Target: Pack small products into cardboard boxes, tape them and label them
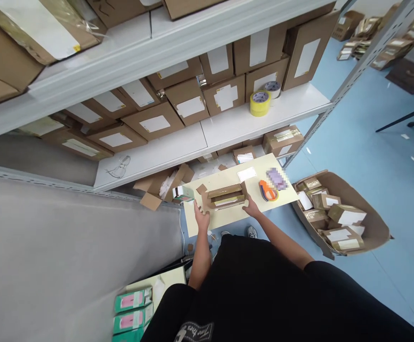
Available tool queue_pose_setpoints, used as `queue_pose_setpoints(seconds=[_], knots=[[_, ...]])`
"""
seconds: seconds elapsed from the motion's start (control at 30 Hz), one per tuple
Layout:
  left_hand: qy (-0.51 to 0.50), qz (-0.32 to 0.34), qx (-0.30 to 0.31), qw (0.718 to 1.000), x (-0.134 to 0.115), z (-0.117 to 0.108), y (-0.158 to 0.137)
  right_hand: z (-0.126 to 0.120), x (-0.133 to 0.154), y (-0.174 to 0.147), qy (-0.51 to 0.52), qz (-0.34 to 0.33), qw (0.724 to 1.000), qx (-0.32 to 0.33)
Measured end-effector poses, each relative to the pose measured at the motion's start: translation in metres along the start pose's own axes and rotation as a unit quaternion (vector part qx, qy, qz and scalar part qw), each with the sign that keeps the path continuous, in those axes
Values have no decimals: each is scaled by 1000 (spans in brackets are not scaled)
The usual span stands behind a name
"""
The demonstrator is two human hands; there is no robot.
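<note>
An open, narrow cardboard box point(227, 202) lies on the pale yellow worktable point(221, 222), its top flaps folded out. My right hand point(251, 208) grips its right end, with the thumb at the near corner. By the box's left end is my left hand point(202, 219), its fingers apart and the index finger stretched forward; whether it touches the flap I cannot tell. Just beyond those fingers stands a small white and green box point(183, 193). To the right lie an orange tape dispenser point(268, 191) and a blurred purple item point(277, 178). A white label sheet point(247, 174) is behind the box.
Shelving point(235, 124) with cardboard boxes and tape rolls point(260, 103) rises beyond the table. On the floor at right, a large carton point(374, 228) holds several taped parcels. Green-and-pink boxes point(130, 320) sit at lower left. A grey wall point(79, 237) borders the left side.
</note>
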State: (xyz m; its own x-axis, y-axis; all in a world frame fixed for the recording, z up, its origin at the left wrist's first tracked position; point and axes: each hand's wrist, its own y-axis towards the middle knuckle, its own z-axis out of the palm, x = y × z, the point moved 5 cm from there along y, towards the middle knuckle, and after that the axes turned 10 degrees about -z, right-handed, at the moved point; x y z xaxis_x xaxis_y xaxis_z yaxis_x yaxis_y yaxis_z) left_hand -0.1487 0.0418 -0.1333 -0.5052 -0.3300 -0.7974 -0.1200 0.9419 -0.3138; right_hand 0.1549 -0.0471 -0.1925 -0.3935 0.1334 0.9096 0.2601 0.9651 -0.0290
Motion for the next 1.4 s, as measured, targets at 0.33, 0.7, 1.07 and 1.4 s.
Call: queue_pose_setpoints(seconds=[0.33,0.7,1.07,1.4], knots=[[195,74,121,971,-38,28,19,-27,72,40,-51,-155,984,-76],[172,25,136,975,23,50,-4,1,28,24,-181,-113,973,83],[228,-12,128,965,29,61,-11,36,46,80,-354,-36,916,187],[273,-2,139,952,21,60,-23,38,50,103,-418,19,888,191]])
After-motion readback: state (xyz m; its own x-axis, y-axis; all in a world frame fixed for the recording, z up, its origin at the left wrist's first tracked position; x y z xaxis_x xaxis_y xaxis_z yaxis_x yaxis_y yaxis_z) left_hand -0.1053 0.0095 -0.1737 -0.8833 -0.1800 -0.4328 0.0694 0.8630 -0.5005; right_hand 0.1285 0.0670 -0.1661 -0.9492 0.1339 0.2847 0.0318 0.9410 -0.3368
